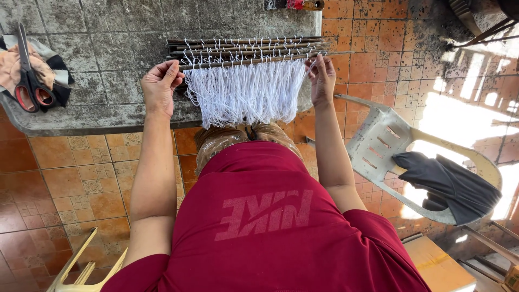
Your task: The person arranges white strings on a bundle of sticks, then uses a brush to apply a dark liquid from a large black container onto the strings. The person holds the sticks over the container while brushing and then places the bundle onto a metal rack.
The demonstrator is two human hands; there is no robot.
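Both hands, left hand (160, 86) and right hand (321, 78), pinch with narrow fingers the ends of a stiff, light stick bundle (248, 50) on the counter (108, 48), its soft white strings (246, 92) hanging limp.

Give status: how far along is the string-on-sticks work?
Done: several sticks lie stacked on the stone slab, white strings looped along them. In hand: left hand and right hand hold the nearest strung stick's ends. Left: can't tell; no bare sticks visible.
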